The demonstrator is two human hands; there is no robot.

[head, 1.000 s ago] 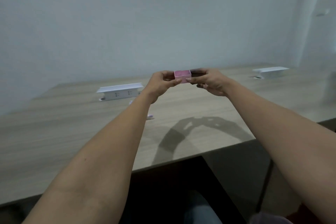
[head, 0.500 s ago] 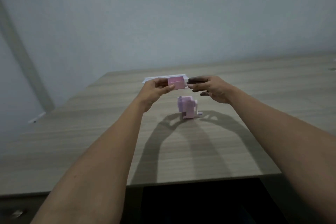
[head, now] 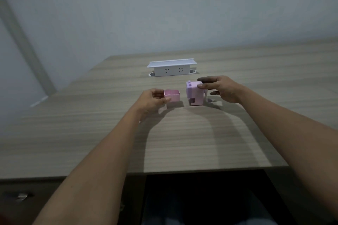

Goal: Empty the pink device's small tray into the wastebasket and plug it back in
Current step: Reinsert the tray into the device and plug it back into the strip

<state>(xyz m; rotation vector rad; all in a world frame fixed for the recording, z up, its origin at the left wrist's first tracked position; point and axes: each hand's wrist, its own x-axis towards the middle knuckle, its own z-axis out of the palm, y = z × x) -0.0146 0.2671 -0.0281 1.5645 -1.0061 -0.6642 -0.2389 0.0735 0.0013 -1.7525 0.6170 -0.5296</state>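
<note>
The small pink tray (head: 172,95), an open-topped box, is pinched in my left hand (head: 152,99) just above the wooden table (head: 182,133). To its right stands the pink device (head: 194,93), a small blocky sharpener with an empty slot low on its left face. My right hand (head: 218,87) grips the device from the right, thumb on its top edge and fingers behind it. Tray and device are a short gap apart, the tray's open top facing up. No wastebasket is in view.
A white pop-up socket box (head: 172,68) with two outlets stands on the table behind the device. The table's front edge (head: 201,169) runs below my forearms, with a dark gap under it. A grey wall rises behind the table.
My left hand has lowered the tray to table height, left of the device. My right hand, which was off the tray half a second ago, has come down onto the device. The view shifted leftward earlier.
</note>
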